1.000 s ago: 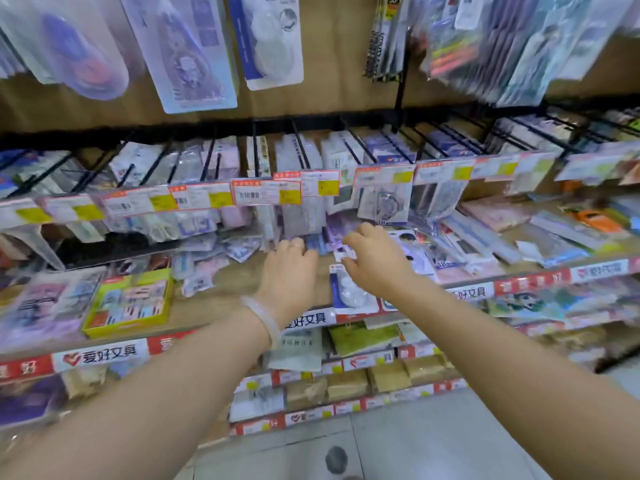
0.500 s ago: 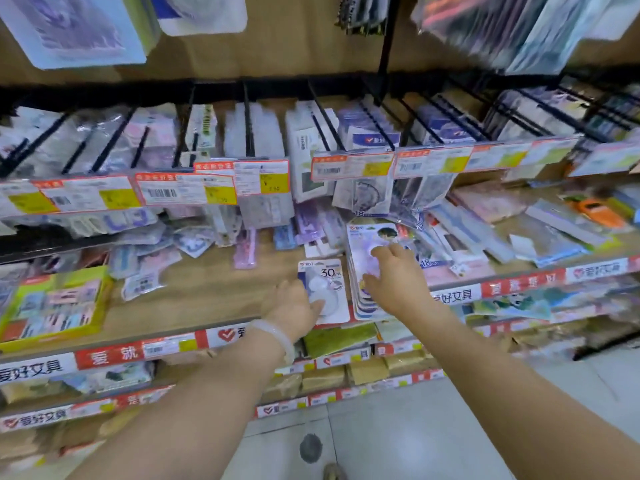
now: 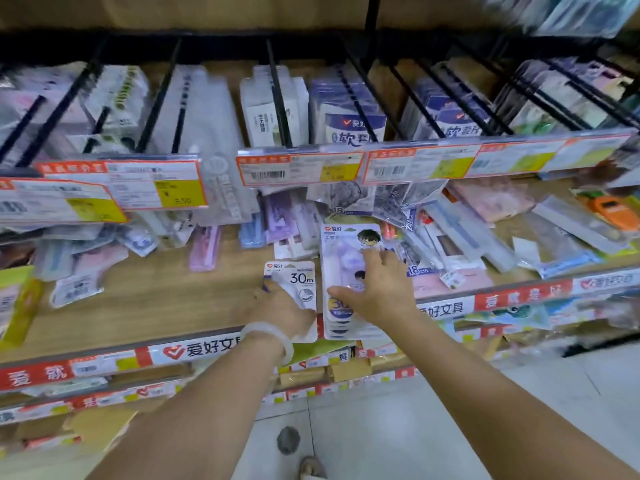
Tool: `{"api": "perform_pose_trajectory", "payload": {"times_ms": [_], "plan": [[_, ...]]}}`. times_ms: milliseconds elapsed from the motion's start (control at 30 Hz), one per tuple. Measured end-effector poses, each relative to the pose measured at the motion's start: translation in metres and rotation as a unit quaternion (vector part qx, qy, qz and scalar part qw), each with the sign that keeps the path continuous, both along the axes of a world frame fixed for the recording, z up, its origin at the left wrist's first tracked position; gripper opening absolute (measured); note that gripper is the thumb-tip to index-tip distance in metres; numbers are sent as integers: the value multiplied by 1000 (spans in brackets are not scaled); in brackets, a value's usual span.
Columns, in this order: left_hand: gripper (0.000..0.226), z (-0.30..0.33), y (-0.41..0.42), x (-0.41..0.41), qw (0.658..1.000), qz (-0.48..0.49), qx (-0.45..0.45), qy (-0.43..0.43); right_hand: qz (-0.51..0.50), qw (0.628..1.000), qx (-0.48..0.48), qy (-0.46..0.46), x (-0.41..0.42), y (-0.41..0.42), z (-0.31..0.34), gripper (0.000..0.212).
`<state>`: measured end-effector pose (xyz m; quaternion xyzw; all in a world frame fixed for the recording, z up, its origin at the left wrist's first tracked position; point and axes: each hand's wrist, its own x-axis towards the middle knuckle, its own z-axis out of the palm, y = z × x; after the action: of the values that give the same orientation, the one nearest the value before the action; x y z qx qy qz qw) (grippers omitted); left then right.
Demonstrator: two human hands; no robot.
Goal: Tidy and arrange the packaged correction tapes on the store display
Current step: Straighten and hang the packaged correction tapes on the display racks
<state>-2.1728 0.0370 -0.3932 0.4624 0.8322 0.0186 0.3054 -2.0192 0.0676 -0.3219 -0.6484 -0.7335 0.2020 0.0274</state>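
Note:
A white correction tape pack marked 30 m lies flat near the front edge of the wooden shelf. My left hand lies over its lower half, fingers pressing at its left side. Just to the right sits a stack of purple correction tape packs with a cartoon figure printed on them. My right hand rests on top of this stack with fingers spread flat. The two piles sit side by side, almost touching.
Loose packets, among them a pink one, lie scattered at the back left. Rulers and flat packs pile up on the right. Price tags hang on black hooks overhead. A yellow box stands at the far left.
Both hands came from the back of the shelf toward its front edge. The white pack and the purple stack now lie squared up side by side under my hands.

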Motion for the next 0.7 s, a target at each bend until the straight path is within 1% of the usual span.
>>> {"api": "perform_pose_trajectory", "payload": {"times_ms": [100, 167, 267, 333, 433, 533, 633, 700], "plan": [[86, 6, 4, -8, 999, 25, -19, -9, -6, 1000, -10, 0, -2, 2, 0, 87], [78, 9, 2, -16, 999, 21, -22, -21, -26, 999, -28, 7, -2, 4, 0, 91], [80, 12, -5, -30, 999, 52, -5, -9, -65, 995, -76, 3, -5, 7, 2, 102], [80, 20, -13, -37, 998, 60, 15, -1, -77, 993, -92, -11, -7, 8, 3, 105], [78, 30, -27, -47, 996, 87, 32, -18, -91, 993, -80, -18, -11, 6, 5, 99], [79, 34, -43, -59, 991, 106, 72, -42, -107, 993, -57, -8, -12, 3, 10, 94], [75, 43, -62, -69, 991, 93, 83, -56, -113, 993, -30, 6, -14, -4, 16, 94], [77, 48, -76, -76, 989, 83, 107, -58, -118, 993, -15, 24, -17, -14, 20, 96]]}}
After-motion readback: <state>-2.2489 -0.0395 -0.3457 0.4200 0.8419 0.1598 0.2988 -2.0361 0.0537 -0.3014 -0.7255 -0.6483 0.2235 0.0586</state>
